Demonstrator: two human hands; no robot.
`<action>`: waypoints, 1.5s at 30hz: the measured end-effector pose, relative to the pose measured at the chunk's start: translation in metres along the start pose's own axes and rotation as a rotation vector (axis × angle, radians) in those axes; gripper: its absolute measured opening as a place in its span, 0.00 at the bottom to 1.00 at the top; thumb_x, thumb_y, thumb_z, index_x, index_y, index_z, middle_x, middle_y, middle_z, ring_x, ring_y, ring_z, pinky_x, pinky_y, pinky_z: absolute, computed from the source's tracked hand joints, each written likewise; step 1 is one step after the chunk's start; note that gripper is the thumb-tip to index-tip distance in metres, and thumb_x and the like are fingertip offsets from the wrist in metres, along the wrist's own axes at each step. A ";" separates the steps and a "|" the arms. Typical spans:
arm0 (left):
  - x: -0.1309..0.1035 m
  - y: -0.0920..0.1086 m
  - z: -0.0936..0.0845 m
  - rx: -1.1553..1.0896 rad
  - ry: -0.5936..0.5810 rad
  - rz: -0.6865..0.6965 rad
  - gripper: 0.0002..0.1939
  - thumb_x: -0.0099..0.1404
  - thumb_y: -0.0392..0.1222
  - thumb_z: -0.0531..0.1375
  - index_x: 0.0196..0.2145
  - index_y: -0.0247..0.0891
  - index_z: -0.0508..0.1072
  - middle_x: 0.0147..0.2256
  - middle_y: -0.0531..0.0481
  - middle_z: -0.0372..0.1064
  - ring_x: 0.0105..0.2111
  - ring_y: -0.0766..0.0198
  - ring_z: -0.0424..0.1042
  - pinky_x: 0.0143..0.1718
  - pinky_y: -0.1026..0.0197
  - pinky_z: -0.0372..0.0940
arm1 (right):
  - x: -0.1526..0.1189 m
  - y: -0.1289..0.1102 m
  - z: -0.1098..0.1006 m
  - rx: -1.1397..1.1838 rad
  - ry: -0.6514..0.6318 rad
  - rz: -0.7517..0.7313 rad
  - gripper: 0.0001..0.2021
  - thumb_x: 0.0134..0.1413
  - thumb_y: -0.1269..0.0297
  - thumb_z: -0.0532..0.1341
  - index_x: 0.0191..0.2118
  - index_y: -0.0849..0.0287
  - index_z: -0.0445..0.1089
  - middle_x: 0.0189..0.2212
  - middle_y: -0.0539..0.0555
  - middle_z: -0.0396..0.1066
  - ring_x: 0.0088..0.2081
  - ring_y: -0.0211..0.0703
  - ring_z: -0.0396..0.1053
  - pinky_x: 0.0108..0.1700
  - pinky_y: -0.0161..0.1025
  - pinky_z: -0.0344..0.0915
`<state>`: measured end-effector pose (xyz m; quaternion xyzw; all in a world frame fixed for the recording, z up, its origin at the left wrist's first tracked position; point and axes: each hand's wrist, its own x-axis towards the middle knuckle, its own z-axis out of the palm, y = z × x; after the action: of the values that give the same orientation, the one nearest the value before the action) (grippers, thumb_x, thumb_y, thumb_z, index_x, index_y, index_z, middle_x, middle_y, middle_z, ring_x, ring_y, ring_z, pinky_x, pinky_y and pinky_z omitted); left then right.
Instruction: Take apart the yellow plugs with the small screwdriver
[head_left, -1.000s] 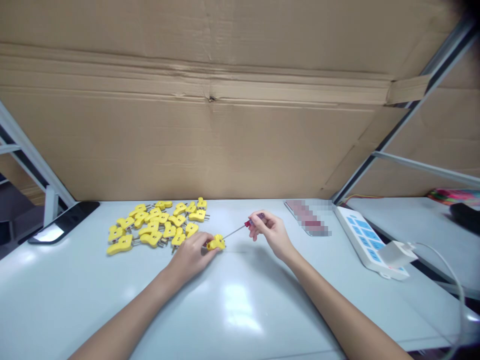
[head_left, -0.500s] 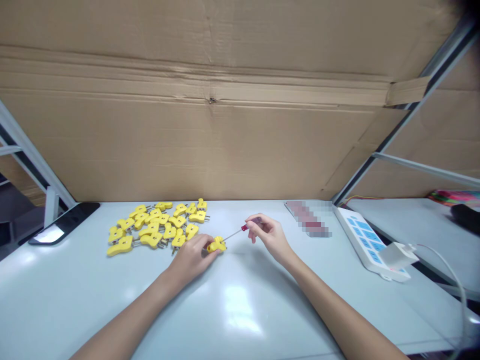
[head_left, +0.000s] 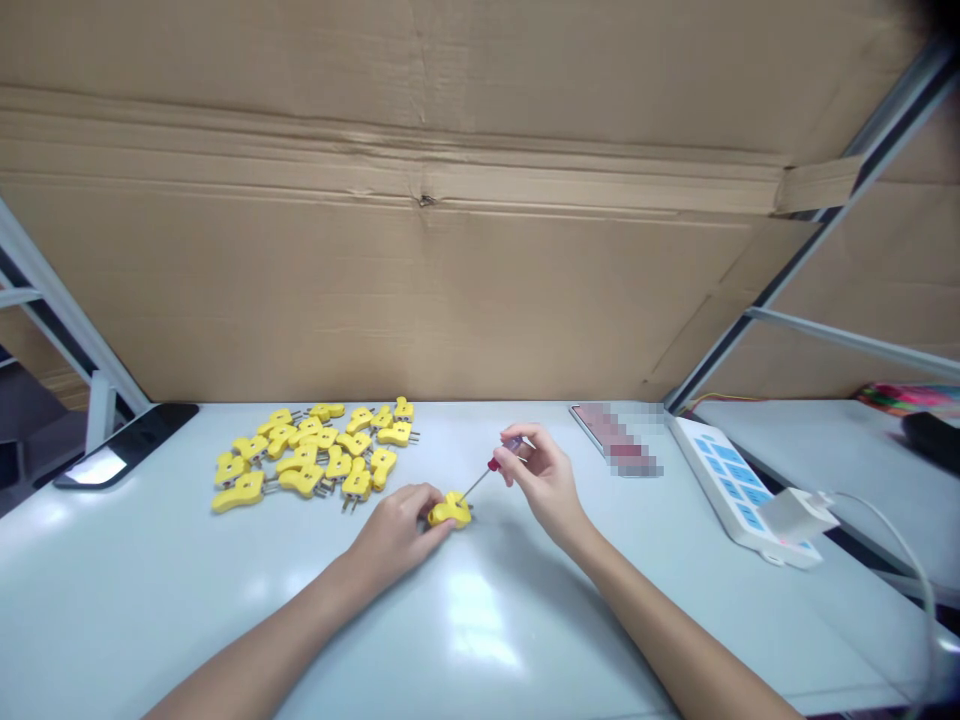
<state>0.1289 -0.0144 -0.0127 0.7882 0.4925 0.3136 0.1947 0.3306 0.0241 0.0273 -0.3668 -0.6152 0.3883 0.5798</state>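
My left hand (head_left: 406,522) is closed on a yellow plug (head_left: 447,512), thumb at its near side and fingers at its far side, with the plug's pins pointing right. In my right hand (head_left: 546,484) is a screwdriver (head_left: 494,464) with a red and clear handle, pinched between thumb and fingers. Its thin metal shaft slants down to the left, and the tip meets the top of the plug. Left of my left hand lies a loose group of several more yellow plugs (head_left: 302,455), some with metal pins showing.
A white power strip (head_left: 726,490) with a white adapter (head_left: 795,512) and cable stands at the right. A partly pixelated flat item (head_left: 616,438) lies at the back right. On the far left is a dark glossy panel (head_left: 127,450). Cardboard (head_left: 450,300) walls the table's back.
My left hand and the held plug have shifted right and a little toward me. The screwdriver now stands steeper, and my right hand has moved slightly right.
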 end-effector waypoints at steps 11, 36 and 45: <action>-0.001 0.000 0.004 0.036 -0.008 0.037 0.02 0.61 0.38 0.61 0.33 0.39 0.70 0.32 0.49 0.72 0.34 0.59 0.71 0.36 0.60 0.65 | -0.009 -0.010 0.005 0.116 -0.061 -0.019 0.14 0.52 0.57 0.66 0.43 0.53 0.68 0.37 0.55 0.74 0.37 0.46 0.74 0.40 0.48 0.73; -0.002 0.001 0.004 0.040 -0.009 0.020 0.03 0.61 0.38 0.61 0.33 0.39 0.70 0.32 0.49 0.72 0.33 0.59 0.71 0.35 0.60 0.65 | -0.016 0.011 0.015 -0.037 0.029 -0.198 0.16 0.51 0.60 0.67 0.46 0.49 0.67 0.40 0.53 0.64 0.37 0.42 0.69 0.40 0.45 0.73; -0.002 -0.002 0.007 0.041 0.001 0.038 0.03 0.61 0.39 0.61 0.33 0.39 0.70 0.32 0.49 0.72 0.34 0.59 0.71 0.36 0.60 0.65 | -0.020 0.013 0.017 0.017 -0.017 -0.152 0.19 0.56 0.61 0.63 0.53 0.48 0.62 0.38 0.53 0.70 0.39 0.44 0.73 0.45 0.47 0.73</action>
<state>0.1315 -0.0149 -0.0193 0.8011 0.4837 0.3075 0.1722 0.3146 0.0104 0.0064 -0.3107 -0.6430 0.3515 0.6053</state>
